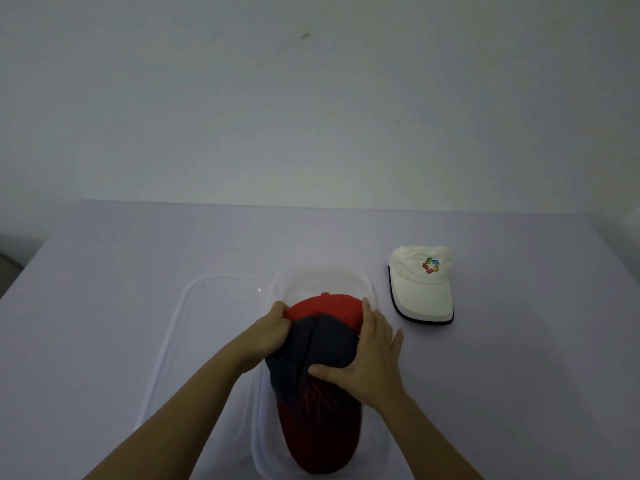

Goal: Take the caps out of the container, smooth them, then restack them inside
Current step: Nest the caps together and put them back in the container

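- I see a white fabric cap with a colour logo (424,282) on the lilac tabletop (138,271), right of the clear plastic container (369,284). A flat clear plastic lid (207,323) lies just left of it.
- A plain red fabric cap (329,306) sits in the container, mostly hidden under the navy-and-red fabric cap (311,358).
- My left hand (273,329) grips that top cap's left side, fingers curled.
- My right hand (374,355) lies flat with straight fingers, pressing its right side.
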{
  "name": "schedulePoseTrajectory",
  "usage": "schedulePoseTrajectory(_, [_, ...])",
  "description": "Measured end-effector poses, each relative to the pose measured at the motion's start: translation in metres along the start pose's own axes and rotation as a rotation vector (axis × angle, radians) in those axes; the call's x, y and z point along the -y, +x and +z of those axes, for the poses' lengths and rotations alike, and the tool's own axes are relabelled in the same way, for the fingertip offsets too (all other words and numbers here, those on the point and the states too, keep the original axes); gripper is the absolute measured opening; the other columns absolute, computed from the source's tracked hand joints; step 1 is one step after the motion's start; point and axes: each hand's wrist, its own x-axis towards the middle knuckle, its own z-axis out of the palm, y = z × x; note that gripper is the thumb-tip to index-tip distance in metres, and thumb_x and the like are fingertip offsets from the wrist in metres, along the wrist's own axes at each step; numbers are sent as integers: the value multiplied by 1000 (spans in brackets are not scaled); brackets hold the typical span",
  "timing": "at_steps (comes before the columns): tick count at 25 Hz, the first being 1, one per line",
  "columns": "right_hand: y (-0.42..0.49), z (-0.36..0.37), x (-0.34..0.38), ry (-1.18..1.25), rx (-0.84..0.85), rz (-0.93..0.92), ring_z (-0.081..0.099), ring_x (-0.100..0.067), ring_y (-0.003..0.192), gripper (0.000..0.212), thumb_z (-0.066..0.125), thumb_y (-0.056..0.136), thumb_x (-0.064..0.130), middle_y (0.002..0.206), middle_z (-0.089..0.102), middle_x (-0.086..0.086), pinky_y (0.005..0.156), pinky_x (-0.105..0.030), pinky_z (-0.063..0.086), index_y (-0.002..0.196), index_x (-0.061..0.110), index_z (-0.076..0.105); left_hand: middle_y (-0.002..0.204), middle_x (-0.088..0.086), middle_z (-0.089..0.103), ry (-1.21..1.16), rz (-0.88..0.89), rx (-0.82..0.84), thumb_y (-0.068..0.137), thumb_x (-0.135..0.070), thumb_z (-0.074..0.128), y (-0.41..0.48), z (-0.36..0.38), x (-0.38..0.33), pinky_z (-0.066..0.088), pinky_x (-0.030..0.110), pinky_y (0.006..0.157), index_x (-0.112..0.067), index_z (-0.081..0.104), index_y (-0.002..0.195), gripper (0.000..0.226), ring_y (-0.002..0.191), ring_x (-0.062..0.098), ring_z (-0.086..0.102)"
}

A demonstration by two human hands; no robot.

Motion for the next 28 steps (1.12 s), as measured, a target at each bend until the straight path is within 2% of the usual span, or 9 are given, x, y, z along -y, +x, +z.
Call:
schedulePoseTrajectory(2, [1,3,-1,-35,-18,-3,4,-19,143,133,42,43,94,154,10,-1,113,-55,-9,146,26,-8,84,2,52,24,44,-125,96,-17,28,1,6,-5,39,29,65,-13,45,91,18,71,15,46])
schedulePoseTrajectory(4, [0,4,-2,-68,-47,-9,9,-19,142,119,41,49,92,152,18,0,114,-57,-5,142,23,18,84,0,56,80,115,-227,98,-29,31,1,9,-6,42,28,66,-13,46,99,22,72,13,51])
schedulePoseTrajectory(6, [0,5,-1,-103,-63,-14,11,-21,142,103,40,52,91,149,26,0,114,-58,-1,129,22,36,110,-2,57,143,174,-163,98,-37,34,0,11,-2,44,25,85,-15,37,124,34,97,14,57])
schedulePoseTrajectory(8, [0,6,-1,-104,-48,-24,5,-21,144,106,37,52,92,153,19,-2,113,-58,-5,131,21,35,145,3,33,195,203,-82,97,-36,37,1,11,2,29,30,108,-19,17,146,56,132,19,36])
schedulePoseTrajectory(13, [6,2,-5,-147,117,-30,-16,-21,143,127,38,51,93,159,-4,3,108,-61,-17,148,24,-7,158,8,6,396,158,-99,96,-31,37,14,16,1,19,34,116,-13,18,148,58,144,22,16])
schedulePoseTrajectory(17, [17,-8,-6,-151,194,-48,-16,-23,143,133,47,47,91,157,1,3,103,-64,-21,147,24,-10,156,7,22,413,172,-130,93,-27,44,15,17,-4,20,34,116,-16,26,146,57,142,21,23])
schedulePoseTrajectory(21, [21,-18,-14,-78,187,-150,-14,-19,144,120,34,56,91,158,-3,2,110,-56,-17,147,25,-7,158,1,15,397,190,-214,95,-35,44,12,21,-11,11,30,116,-21,22,148,58,146,15,9])
schedulePoseTrajectory(25, [31,-42,-48,320,11,-161,-2,-3,143,86,36,75,77,154,1,15,119,-39,12,144,34,10,153,-5,29,184,328,-458,99,-26,38,12,44,-56,16,21,110,-20,28,146,48,137,5,25])
schedulePoseTrajectory(28, [55,-68,-86,487,-205,-105,18,-5,141,65,44,85,56,152,21,8,112,-27,26,141,30,24,141,-7,43,33,414,-464,96,-19,45,32,85,-98,34,20,106,-22,36,141,46,124,1,39])
